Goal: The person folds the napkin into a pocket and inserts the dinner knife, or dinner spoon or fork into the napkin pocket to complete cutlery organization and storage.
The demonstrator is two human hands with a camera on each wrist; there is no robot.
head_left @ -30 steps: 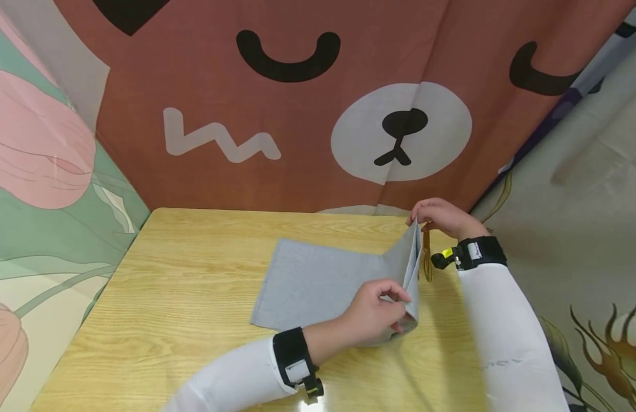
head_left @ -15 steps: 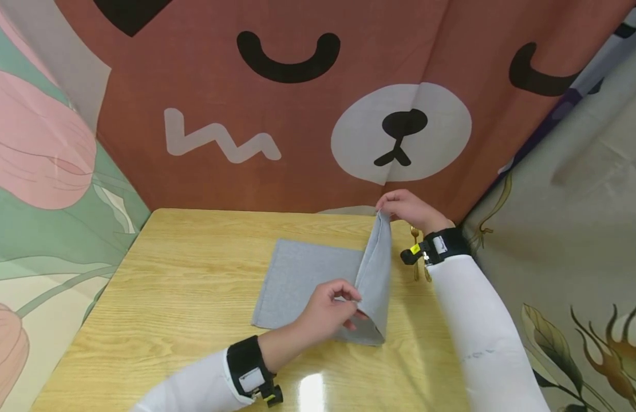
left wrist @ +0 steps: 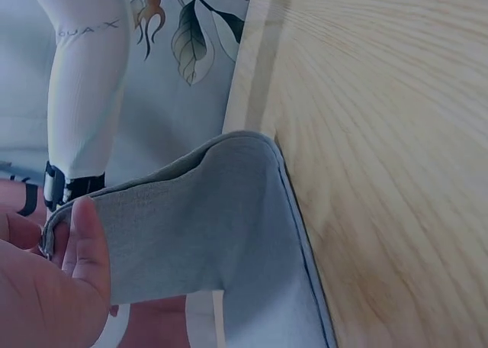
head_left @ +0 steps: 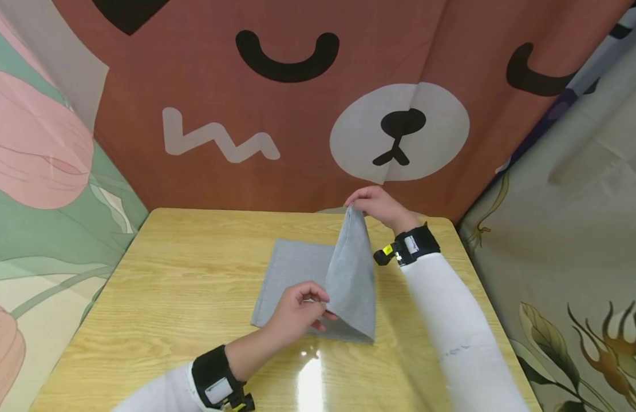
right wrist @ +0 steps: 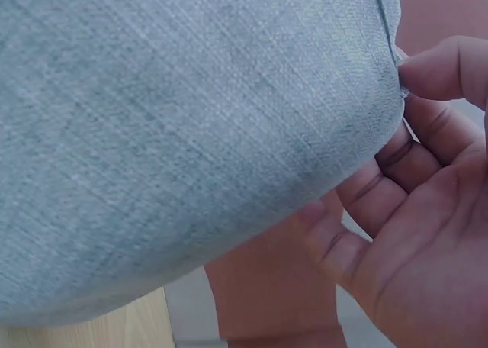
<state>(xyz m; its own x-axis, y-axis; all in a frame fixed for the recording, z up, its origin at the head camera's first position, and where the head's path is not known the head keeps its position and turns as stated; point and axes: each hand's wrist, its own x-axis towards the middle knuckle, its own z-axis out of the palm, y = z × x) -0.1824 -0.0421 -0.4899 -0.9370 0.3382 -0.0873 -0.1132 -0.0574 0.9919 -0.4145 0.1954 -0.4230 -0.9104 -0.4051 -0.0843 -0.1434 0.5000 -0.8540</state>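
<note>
A grey cloth napkin with hemmed edges lies on the wooden table, its right part lifted and bent over toward the left. My right hand pinches the far corner of the raised part, held up near the table's back edge. Closer to me, my left hand pinches the near corner between thumb and fingers. In the left wrist view the napkin hangs between the hands, and two layers show along its edge. The right wrist view shows thumb and forefinger gripping the rim of the napkin.
The wooden table reaches back to a brown curtain with a printed bear face. A grey curtain with plant prints hangs along the right side. Both wrists carry black straps with small cameras.
Both hands have moved left, carrying the raised right part of the napkin over its flat left part. The gold cutlery seen at the right earlier is now hidden behind the right arm.
</note>
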